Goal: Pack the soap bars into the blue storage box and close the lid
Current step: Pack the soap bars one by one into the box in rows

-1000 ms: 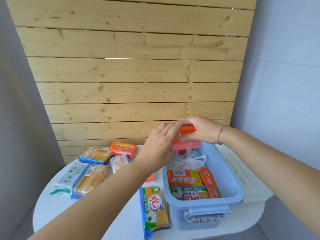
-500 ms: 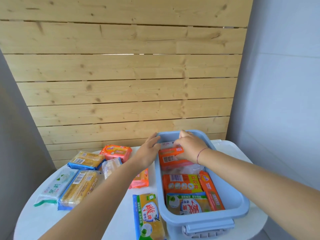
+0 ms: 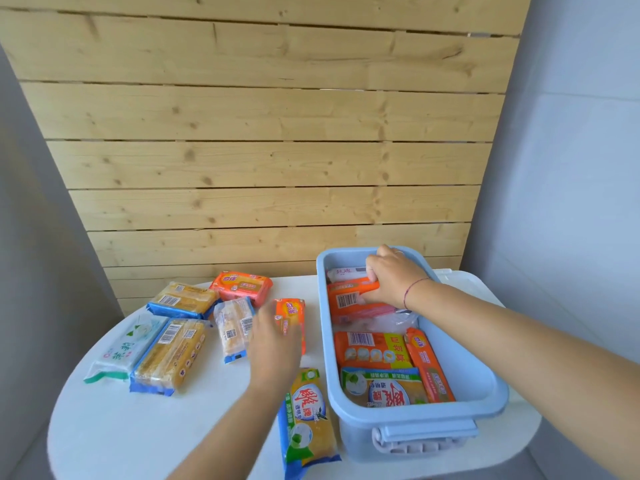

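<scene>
The blue storage box (image 3: 485,382) stands open on the right of the white table, with several wrapped soap bars inside. My right hand (image 3: 393,278) reaches into its far end and grips an orange soap bar (image 3: 349,299) lying there. My left hand (image 3: 273,344) hovers over the table left of the box, fingers spread, just above a small orange soap bar (image 3: 292,313); it holds nothing. A yellow soap bar in blue wrapping (image 3: 308,420) lies beside the box's near left corner.
More soap bars lie on the table's left: an orange one (image 3: 242,285), two yellow-blue ones (image 3: 181,301) (image 3: 171,356), a white-green pack (image 3: 128,344) and a clear-wrapped one (image 3: 233,327). The white lid (image 3: 464,282) lies behind the box. A wooden slat wall backs the table.
My right hand has pressed the orange bar down into the box's far end. My left hand left the box and moved back left over the small orange bar on the table.
</scene>
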Motion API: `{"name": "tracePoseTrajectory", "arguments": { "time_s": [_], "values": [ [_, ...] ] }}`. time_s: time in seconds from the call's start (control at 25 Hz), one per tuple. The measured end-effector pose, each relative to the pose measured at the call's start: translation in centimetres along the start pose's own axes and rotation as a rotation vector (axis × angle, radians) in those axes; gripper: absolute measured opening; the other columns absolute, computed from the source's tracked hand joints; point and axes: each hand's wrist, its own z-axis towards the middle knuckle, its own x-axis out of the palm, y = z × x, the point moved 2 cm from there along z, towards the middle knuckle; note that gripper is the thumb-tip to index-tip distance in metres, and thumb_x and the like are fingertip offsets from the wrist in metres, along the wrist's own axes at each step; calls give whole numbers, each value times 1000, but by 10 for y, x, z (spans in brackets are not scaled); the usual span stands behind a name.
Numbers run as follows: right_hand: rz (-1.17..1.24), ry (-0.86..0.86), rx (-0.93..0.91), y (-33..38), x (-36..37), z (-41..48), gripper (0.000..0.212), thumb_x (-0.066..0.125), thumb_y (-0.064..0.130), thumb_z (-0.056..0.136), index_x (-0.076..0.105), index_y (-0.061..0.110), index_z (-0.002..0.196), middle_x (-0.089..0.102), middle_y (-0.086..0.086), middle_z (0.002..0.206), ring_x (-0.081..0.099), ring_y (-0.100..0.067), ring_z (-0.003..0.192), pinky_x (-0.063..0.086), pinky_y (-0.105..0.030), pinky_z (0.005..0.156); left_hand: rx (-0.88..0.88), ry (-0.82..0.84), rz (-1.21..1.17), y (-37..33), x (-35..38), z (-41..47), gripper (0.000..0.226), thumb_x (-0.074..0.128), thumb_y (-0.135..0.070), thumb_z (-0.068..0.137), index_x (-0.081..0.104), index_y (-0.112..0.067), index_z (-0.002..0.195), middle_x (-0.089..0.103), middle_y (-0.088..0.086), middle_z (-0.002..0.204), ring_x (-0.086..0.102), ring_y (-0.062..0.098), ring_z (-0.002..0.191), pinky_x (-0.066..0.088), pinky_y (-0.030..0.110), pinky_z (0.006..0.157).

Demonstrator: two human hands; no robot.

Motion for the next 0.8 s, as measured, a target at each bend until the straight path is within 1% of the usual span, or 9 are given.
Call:
{"name": "tracePoseTrajectory", "arguments": {
  "time_s": [0.04, 0.12, 0.24, 0.32, 0.4, 0.52, 0.64, 0.72, 0.8],
  "values": [
    [5, -21, 1, 0, -2, -3, 43, 73, 49, 68, 46, 20, 83, 38, -1, 98, 45, -25, 106, 44, -38, 85, -39, -13, 199, 13, 2, -18, 62, 55, -26, 84, 31, -19, 140, 35, 6, 148, 32, 25, 137, 30, 43, 112],
    [20, -63, 13, -1, -6, -8, 41, 72, 51, 69, 47, 22, 84, 43, -2, 102, 45, -25, 108, 42, -36, 88, -117, 130, 514, 30, 14, -50, 82, 59, -43, 79, 19, -16, 145, 21, 8, 154, 20, 28, 143, 23, 43, 114],
    [51, -92, 44, -5, -8, -16, 36, 67, 51, 73, 49, 23, 87, 48, -6, 112, 45, -24, 112, 41, -36, 93, -153, 240, 641, 41, 27, -70, 95, 51, -58, 77, 3, -21, 150, 0, 10, 160, 6, 28, 148, 17, 43, 116],
    [87, -98, 56, -10, -8, -21, 32, 64, 48, 77, 49, 22, 89, 47, -6, 114, 45, -24, 113, 40, -34, 93, -133, 238, 677, 42, 25, -66, 96, 52, -53, 76, 2, -20, 150, 9, 11, 158, 17, 29, 144, 28, 41, 111],
    [136, -104, 65, -14, -11, -27, 28, 63, 44, 80, 52, 21, 91, 47, -6, 115, 46, -25, 113, 39, -32, 90, -84, 222, 707, 44, 15, -59, 93, 58, -45, 73, 9, -19, 147, 34, 9, 143, 35, 28, 130, 40, 35, 100],
    [260, -162, 68, -17, -26, -38, 23, 65, 36, 81, 56, 19, 93, 45, -3, 112, 48, -25, 113, 37, -31, 87, -29, 127, 551, 38, -17, -53, 81, 67, -38, 68, 31, -21, 139, 54, 7, 118, 52, 26, 109, 50, 34, 88],
    [482, -231, 44, -4, -50, -51, 25, 67, 33, 82, 57, 18, 100, 51, 0, 110, 55, -19, 109, 41, -28, 86, 27, -94, 234, 18, -59, -33, 95, 78, -29, 61, 30, -20, 143, 49, 14, 127, 51, 31, 114, 48, 43, 93],
    [690, -113, -43, 20, -63, -63, 36, 70, 32, 80, 56, 19, 110, 57, -2, 117, 58, -15, 110, 45, -25, 90, 6, -172, -47, -12, -80, -12, 117, 82, -36, 46, 20, -32, 144, 43, 12, 134, 49, 32, 119, 47, 51, 97],
    [818, 64, -179, 48, -68, -75, 54, 74, 32, 77, 48, 23, 124, 55, -1, 126, 56, -11, 115, 46, -28, 99, 11, -118, -377, -47, -80, 7, 132, 88, -44, 29, 15, -48, 139, 44, 9, 136, 54, 31, 118, 50, 55, 94]
  ]
}}
